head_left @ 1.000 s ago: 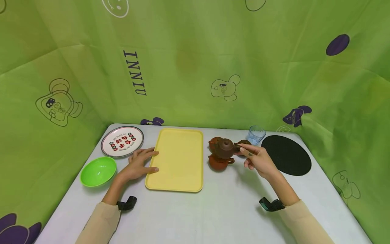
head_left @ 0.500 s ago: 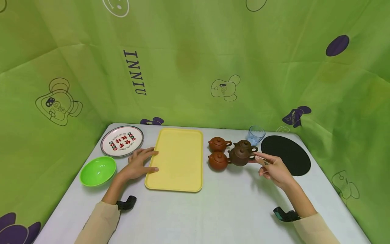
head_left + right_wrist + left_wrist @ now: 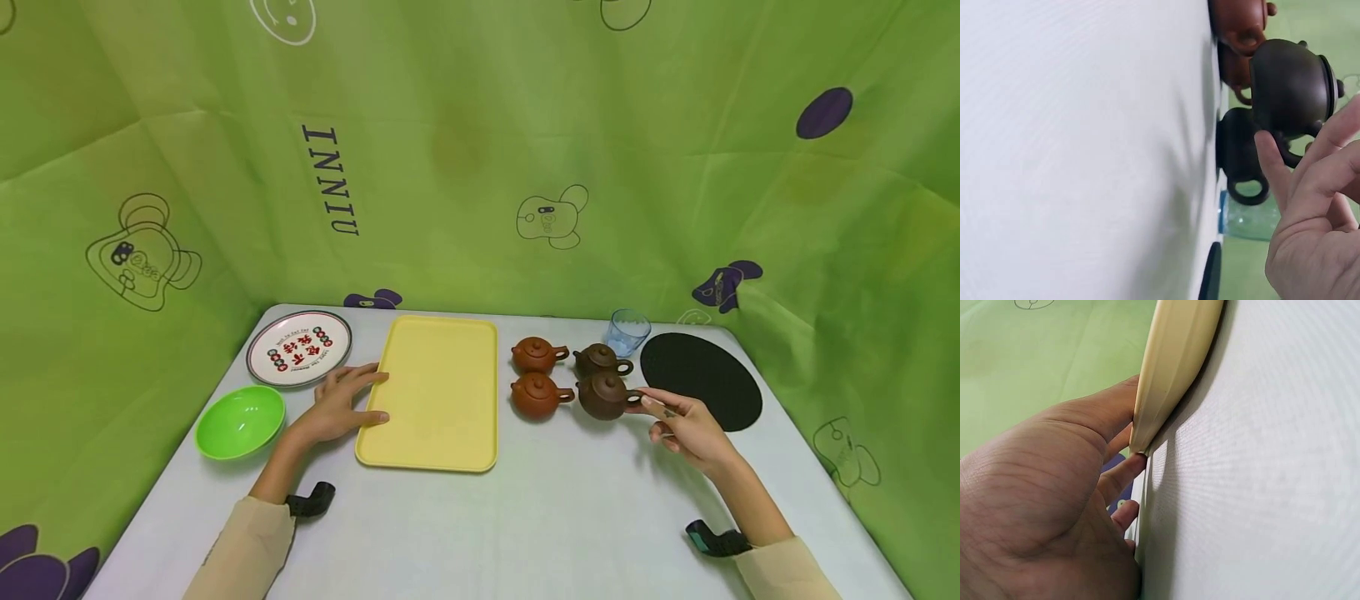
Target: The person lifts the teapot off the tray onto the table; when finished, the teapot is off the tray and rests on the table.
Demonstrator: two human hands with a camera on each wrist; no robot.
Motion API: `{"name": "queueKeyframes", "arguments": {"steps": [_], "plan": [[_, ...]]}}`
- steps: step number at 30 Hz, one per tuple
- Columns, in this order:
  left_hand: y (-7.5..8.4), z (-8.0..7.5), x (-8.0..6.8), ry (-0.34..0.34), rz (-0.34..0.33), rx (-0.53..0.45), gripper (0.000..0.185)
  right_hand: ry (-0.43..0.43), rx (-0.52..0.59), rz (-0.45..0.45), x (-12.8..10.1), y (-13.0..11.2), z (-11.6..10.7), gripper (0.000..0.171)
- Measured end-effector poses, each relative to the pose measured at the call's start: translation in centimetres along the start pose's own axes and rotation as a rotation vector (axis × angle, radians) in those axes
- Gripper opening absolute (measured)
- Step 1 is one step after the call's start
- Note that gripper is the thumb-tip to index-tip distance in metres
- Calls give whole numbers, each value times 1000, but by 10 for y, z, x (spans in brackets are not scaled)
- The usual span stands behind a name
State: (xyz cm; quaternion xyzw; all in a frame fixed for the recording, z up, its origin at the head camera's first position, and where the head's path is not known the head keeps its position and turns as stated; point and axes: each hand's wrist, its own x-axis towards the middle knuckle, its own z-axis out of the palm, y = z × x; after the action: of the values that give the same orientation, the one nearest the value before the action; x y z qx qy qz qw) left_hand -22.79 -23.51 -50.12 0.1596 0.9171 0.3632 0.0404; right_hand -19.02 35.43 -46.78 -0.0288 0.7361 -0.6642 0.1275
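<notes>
The right hand point(image 3: 686, 427) reaches forward with its fingers loosely bent, thumb and forefinger at the handle of the dark brown clay teapot point(image 3: 604, 396), though a true pinch cannot be told; the left hand point(image 3: 337, 408) lies flat with straight fingers against the left rim of the yellow rectangular plastic tray point(image 3: 438, 392). Bare white surface point(image 3: 525, 517) spreads in front of the teapot. It stands upright, lid on, just beside a second dark teapot point(image 3: 600, 360) and two reddish-brown teapots point(image 3: 536, 375), left of the black round mat point(image 3: 705, 379).

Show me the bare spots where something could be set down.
The yellow tray is bare, though the left hand rests on its edge. Bare table stretches along the near edge between the arms. It is crowded between tray and black mat: four teapots, glass, right hand.
</notes>
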Motion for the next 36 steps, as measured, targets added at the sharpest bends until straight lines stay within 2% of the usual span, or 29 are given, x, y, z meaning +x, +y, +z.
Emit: {"name": "queueKeyframes", "arguments": {"steps": [2,9,15,17,28,36], "plan": [[-1,0,0,1,-2,-4,74,2,-10,6,1,3,-1,26],[0,0,-1,1,-7,-2,74,6,-53,29,3,11,-5,54],[0,0,-1,0,-7,-4,74,-22,16,47,5,15,-7,26],[-1,0,-1,2,-4,-5,74,-22,29,44,5,15,-7,22],[-2,0,0,7,8,4,74,-29,46,25,7,20,-7,23],[-1,1,0,4,8,6,74,-22,19,39,7,21,-8,41]]}}
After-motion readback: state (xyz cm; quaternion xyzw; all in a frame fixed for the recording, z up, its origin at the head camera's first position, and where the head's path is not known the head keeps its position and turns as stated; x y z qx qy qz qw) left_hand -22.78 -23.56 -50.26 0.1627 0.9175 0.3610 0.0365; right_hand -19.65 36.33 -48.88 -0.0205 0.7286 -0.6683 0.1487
